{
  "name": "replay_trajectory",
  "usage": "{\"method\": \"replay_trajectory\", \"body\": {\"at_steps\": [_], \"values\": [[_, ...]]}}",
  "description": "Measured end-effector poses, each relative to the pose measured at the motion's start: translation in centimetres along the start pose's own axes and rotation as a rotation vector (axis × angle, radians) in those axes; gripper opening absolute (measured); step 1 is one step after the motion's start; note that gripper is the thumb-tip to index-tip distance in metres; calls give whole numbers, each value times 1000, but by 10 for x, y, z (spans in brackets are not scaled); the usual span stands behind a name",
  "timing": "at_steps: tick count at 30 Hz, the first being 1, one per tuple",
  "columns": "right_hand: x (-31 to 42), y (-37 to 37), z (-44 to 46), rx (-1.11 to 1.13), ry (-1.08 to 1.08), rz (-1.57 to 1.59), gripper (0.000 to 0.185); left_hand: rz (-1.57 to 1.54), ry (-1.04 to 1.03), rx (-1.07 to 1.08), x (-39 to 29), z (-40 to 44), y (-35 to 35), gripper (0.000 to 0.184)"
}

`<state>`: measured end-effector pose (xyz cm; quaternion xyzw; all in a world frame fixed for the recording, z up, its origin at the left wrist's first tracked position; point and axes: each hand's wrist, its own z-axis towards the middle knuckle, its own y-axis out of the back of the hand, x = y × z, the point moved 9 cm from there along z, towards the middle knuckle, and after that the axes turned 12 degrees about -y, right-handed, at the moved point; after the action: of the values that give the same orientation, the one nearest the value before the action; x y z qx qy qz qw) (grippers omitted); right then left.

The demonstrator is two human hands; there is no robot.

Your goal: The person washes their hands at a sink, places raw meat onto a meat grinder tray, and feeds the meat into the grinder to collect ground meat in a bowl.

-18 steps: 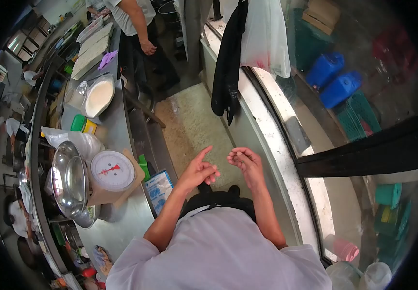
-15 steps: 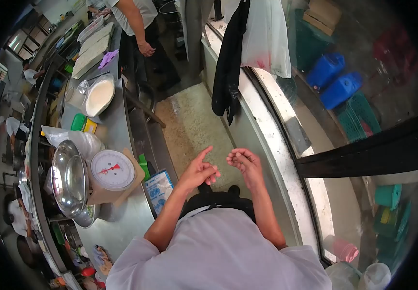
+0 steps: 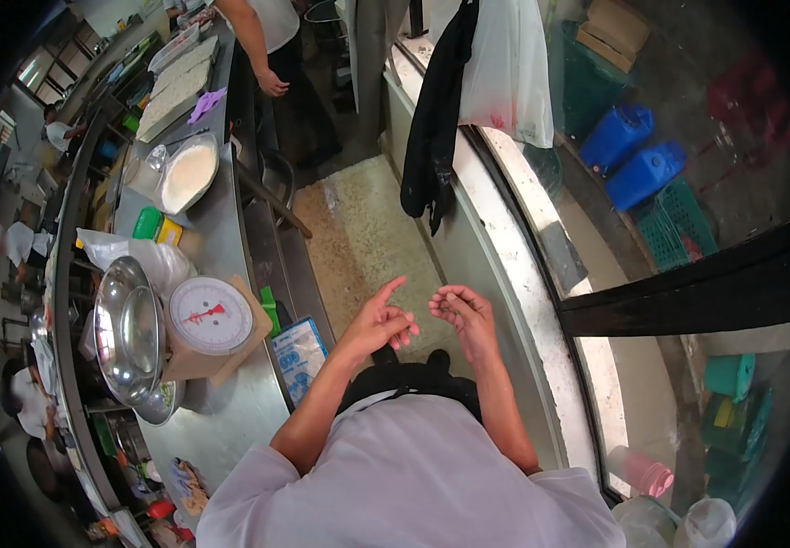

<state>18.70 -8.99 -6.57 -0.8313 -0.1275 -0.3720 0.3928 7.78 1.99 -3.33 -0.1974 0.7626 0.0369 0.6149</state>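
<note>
While your left hand (image 3: 379, 321) spreads empty fingers and your right hand (image 3: 468, 318) curls its fingers narrow, any hold there unclear, the scale (image 3: 210, 316) sits left of them, facing you, presumably for reading.

Wearer's hands (image 3: 377, 324): 2 | dial scale (image 3: 211, 315): 1 | blue jerrycans (image 3: 618, 139): 2 | purple cloth (image 3: 205, 106): 1 | hanging white bag (image 3: 509, 78): 1

Light whitens the sill (image 3: 494, 233) and glints off a bowl (image 3: 126, 320) near the far edge of the counter (image 3: 217, 425); fisheye distortion bows the margins into blackened corners.
</note>
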Motion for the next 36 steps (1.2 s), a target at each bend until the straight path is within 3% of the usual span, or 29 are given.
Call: {"method": "replay_trajectory", "body": {"at_steps": [19,36], "values": [[-12,-22,11,15,-57,-37,18,-43,-31,-20,-2,-4,23,69],[-22,-124,73,72,-83,-147,17,-130,-143,-132,-38,-3,137,63]]}}
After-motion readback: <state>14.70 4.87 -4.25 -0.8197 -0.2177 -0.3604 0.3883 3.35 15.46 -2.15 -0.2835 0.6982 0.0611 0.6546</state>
